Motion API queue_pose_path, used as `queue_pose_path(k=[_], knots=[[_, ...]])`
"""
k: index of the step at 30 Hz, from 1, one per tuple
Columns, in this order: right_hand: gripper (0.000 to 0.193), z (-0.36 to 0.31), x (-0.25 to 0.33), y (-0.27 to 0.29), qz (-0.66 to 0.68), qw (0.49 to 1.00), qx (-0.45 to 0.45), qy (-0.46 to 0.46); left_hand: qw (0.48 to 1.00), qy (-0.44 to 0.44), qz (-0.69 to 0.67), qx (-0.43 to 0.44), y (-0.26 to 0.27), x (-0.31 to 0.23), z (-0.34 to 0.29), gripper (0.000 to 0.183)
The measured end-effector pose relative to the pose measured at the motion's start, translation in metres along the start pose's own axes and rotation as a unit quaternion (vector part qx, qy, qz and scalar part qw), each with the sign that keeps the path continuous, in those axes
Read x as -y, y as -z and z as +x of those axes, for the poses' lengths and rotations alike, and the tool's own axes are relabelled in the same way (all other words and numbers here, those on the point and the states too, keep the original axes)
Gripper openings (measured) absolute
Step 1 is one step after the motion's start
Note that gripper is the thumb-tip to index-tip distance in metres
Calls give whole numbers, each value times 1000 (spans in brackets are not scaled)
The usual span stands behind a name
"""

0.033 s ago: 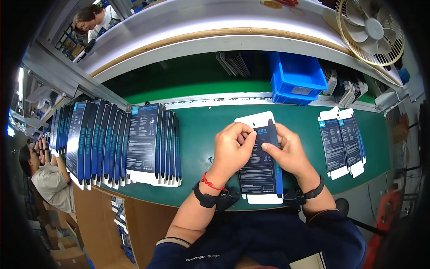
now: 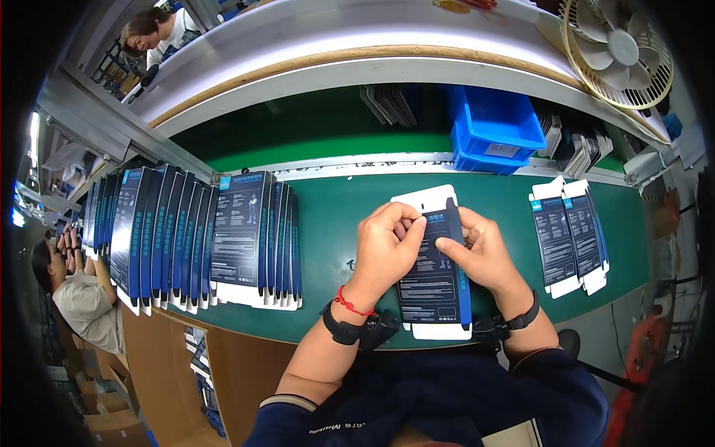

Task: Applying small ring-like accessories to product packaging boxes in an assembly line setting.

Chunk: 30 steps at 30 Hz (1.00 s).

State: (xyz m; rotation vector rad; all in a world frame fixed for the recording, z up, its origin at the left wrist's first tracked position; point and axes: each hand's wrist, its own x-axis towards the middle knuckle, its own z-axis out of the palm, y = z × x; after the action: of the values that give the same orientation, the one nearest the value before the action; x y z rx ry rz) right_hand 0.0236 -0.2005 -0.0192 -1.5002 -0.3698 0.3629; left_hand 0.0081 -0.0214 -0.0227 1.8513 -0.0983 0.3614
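Observation:
A flat dark-blue cardboard box with white end flaps lies in front of me on the green bench. My left hand is closed over its upper left part, thumb and forefinger pinched together above the printed face. Whatever may be between those fingertips is hidden. My right hand grips the box's upper right edge, its thumb pressed on the face and its other fingers around the side. A dark band is on each wrist, and a red cord on the left one.
Rows of similar boxes stand at the left. Two flattened ones lie at the right. Blue bins sit under the shelf, which bears a fan. A large open carton is below the bench's left edge. Two co-workers are at the left.

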Motion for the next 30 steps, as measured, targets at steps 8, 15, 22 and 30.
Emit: queue_pose_path(k=[8,15,22,30], knots=[[43,-2,5,-3,20,999,33,17,994,65,-78,-29,-5,13,0,8],[42,-5,7,-6,-19,996,87,28,992,95,-68,-36,3,13,-7,7],[41,-11,9,-6,-28,996,81,6,996,57,49,-46,-6,3,-9,10],[38,-7,11,-11,7,997,74,10,988,154,-17,-22,2,1,-3,10]])
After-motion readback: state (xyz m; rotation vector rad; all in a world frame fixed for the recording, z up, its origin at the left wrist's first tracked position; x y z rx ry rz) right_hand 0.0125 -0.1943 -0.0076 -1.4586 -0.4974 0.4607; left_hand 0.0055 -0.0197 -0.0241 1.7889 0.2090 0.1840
